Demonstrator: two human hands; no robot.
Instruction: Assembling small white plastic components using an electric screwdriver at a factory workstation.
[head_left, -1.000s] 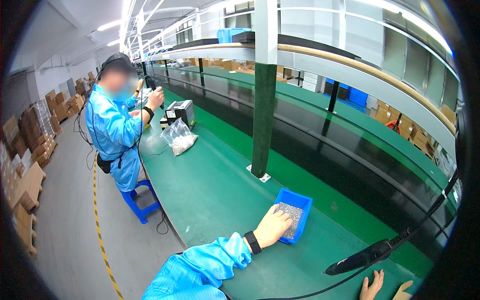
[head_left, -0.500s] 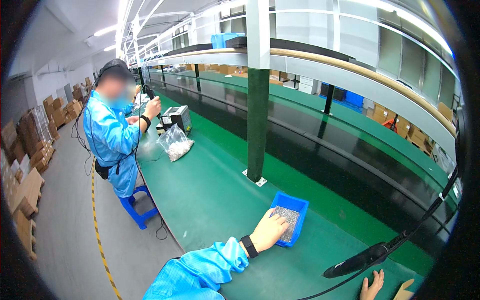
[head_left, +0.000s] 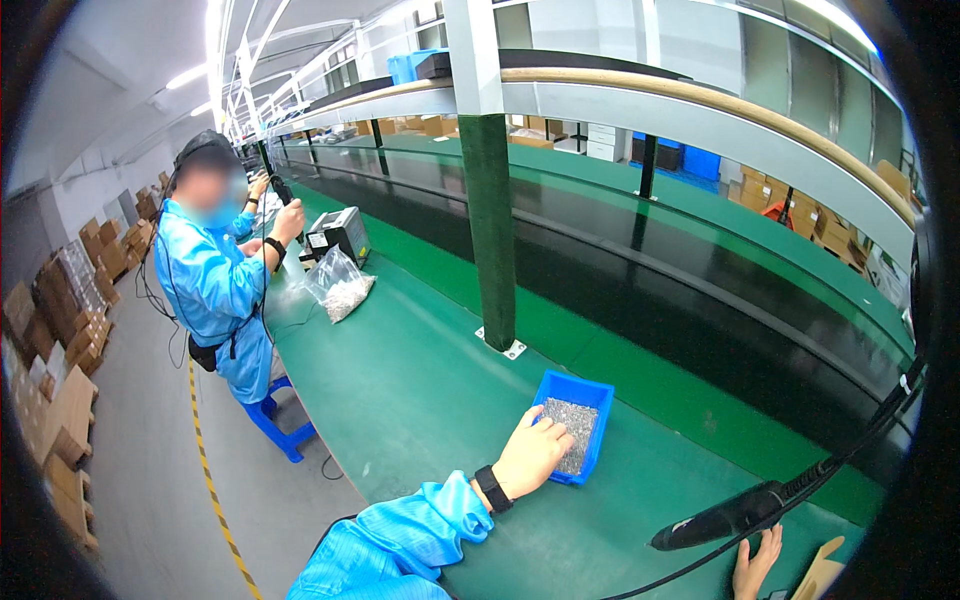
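My left hand (head_left: 532,455) reaches over the left edge of a small blue bin (head_left: 598,428). The fingers are apart and slightly bent above a bed of small grey metal parts (head_left: 577,458), too small to tell apart. Nothing shows between these fingers. At the lower right my right hand (head_left: 757,563) is only partly in view, its fingers stretched out, with nothing seen in it. Just above it hangs a black handheld power screwdriver (head_left: 715,518) on a cable, apart from the fingers as far as I can see.
An opened cardboard box (head_left: 822,570) stands at the lower right. A green post (head_left: 487,230) rises from the green bench (head_left: 400,400). Farther left, a co-worker (head_left: 215,270) works by a bag of small pale parts (head_left: 345,292) and a dark boxy device (head_left: 338,236).
My view has shifted slightly. My left hand has drawn a little left and down in the bin, exposing more metal parts. My right hand has come closer to the screwdriver.
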